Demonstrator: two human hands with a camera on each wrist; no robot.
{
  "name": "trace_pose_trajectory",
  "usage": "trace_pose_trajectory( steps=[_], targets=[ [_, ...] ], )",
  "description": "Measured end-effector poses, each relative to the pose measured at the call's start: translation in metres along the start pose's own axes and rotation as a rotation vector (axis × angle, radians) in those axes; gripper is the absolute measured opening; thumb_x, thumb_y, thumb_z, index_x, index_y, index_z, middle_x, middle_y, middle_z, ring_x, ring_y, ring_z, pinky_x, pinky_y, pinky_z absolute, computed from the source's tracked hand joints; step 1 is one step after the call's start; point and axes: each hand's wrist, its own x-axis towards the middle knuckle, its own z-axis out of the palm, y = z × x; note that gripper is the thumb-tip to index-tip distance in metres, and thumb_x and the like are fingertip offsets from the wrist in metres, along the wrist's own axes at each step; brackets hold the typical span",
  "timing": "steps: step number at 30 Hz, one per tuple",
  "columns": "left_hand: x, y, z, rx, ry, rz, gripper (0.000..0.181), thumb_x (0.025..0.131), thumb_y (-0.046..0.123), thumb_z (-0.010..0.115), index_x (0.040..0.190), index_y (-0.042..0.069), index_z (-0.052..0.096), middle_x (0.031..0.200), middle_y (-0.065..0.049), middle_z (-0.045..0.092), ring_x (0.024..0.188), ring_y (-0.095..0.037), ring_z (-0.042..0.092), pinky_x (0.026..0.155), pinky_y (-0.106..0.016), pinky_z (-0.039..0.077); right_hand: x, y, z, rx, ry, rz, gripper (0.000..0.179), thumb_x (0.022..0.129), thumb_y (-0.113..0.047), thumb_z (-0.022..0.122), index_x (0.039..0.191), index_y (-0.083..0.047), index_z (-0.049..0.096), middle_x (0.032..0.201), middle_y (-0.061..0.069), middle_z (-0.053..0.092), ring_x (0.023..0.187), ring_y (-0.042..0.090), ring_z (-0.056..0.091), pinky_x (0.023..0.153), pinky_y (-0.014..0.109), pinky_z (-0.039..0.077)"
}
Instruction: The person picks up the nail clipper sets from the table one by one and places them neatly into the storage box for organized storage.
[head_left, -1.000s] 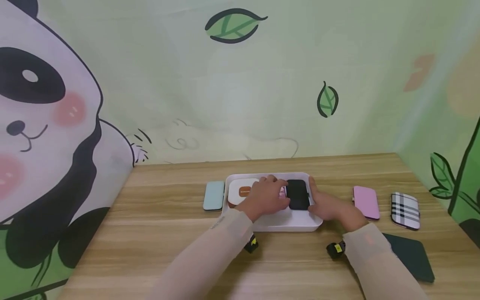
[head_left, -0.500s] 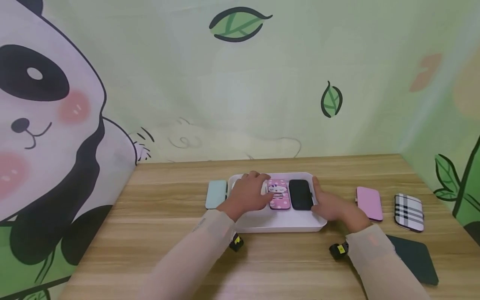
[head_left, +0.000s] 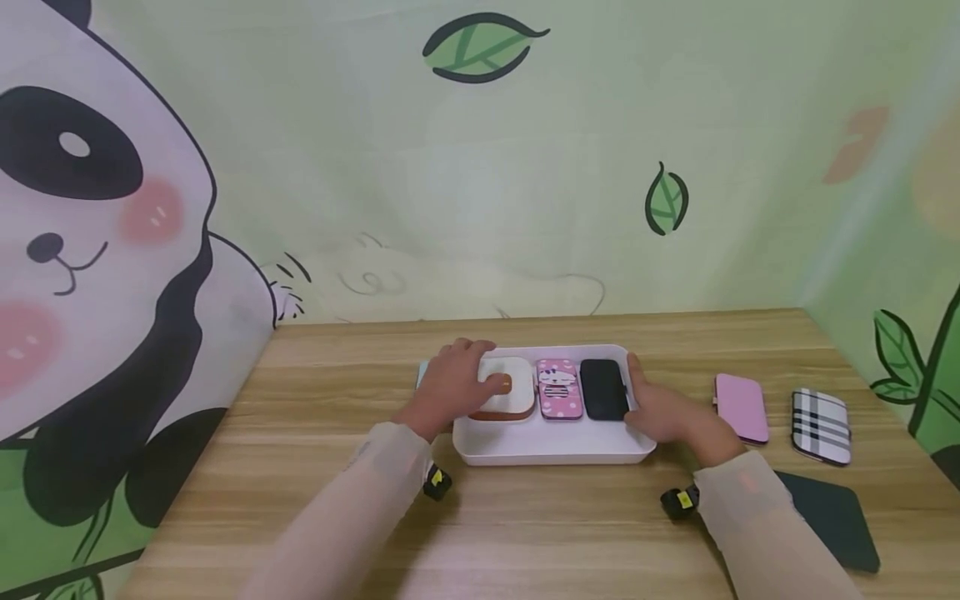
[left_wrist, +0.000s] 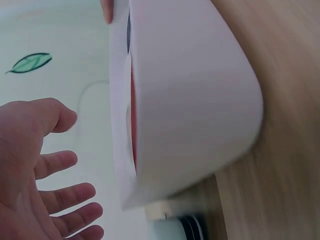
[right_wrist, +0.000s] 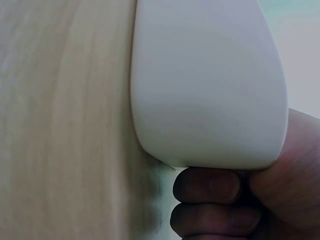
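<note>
A white tray (head_left: 555,450) holds a white square case with a brown edge (head_left: 517,392), a pink dotted case with a cartoon face (head_left: 559,390) and a black case (head_left: 603,390). My left hand (head_left: 452,385) hovers at the tray's left end, fingers spread, its thumb over the white case in the head view. In the left wrist view that hand (left_wrist: 45,170) is apart from the tray wall and holds nothing. My right hand (head_left: 671,417) grips the tray's right end; in the right wrist view its curled fingers (right_wrist: 210,185) press against the end wall.
A light blue case (head_left: 422,372) lies left of the tray, mostly behind my left hand. To the right lie a pink case (head_left: 741,408) and a plaid case (head_left: 821,425). A dark green flat piece (head_left: 832,521) is partly under my right forearm.
My left hand has moved left from over the pink dotted case to the tray's left end, uncovering the pink dotted and white cases. My right hand has kept its place at the tray.
</note>
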Motion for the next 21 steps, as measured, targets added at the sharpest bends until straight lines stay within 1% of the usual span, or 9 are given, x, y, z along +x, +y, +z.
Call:
trace_pose_trajectory(
  steps=[3,9,12,17,21],
  targets=[
    [0.000,-0.011,0.001,-0.001,0.024,-0.019,0.057,0.096,0.049,0.058,0.143,0.017,0.053,0.142,-0.011,0.054,0.129,-0.034,0.050,0.108,-0.050,0.042,0.000,0.000,0.000,-0.004,0.001,0.002,0.094,0.095,-0.013,0.055,0.153,0.009,-0.016,0.088,0.013,0.066,0.071,0.022,0.059,0.071,0.037,0.047],
    [-0.002,-0.033,0.001,-0.003,0.052,-0.046,0.054,0.097,0.045,0.056,0.142,0.014,0.055,0.139,-0.015,0.055,0.125,-0.037,0.053,0.105,-0.051,0.043,0.002,0.002,0.002,0.001,-0.005,0.016,0.094,0.095,-0.014,0.055,0.154,0.007,-0.016,0.085,0.011,0.066,0.071,0.021,0.059,0.070,0.036,0.046],
    [-0.003,-0.042,0.002,0.001,0.053,-0.063,0.054,0.097,0.043,0.056,0.142,0.013,0.055,0.138,-0.017,0.055,0.124,-0.039,0.053,0.104,-0.052,0.044,0.002,0.002,0.002,0.002,-0.002,0.016,0.094,0.096,-0.014,0.055,0.154,0.006,-0.017,0.089,0.014,0.066,0.072,0.022,0.059,0.071,0.036,0.047],
    [-0.004,-0.056,0.004,0.007,0.050,-0.110,0.052,0.097,0.040,0.055,0.142,0.013,0.054,0.140,-0.019,0.053,0.126,-0.041,0.052,0.105,-0.053,0.044,0.001,0.001,0.002,0.004,0.000,-0.002,0.094,0.096,-0.013,0.054,0.153,0.008,-0.017,0.101,0.022,0.067,0.075,0.023,0.060,0.074,0.039,0.048],
    [-0.007,-0.062,0.002,0.010,0.040,-0.141,0.052,0.099,0.039,0.054,0.142,0.011,0.053,0.141,-0.022,0.052,0.125,-0.042,0.052,0.104,-0.055,0.045,0.000,0.000,0.001,0.008,-0.007,-0.001,0.094,0.096,-0.013,0.054,0.153,0.008,-0.018,0.100,0.022,0.067,0.073,0.022,0.060,0.074,0.039,0.048]
  ],
)
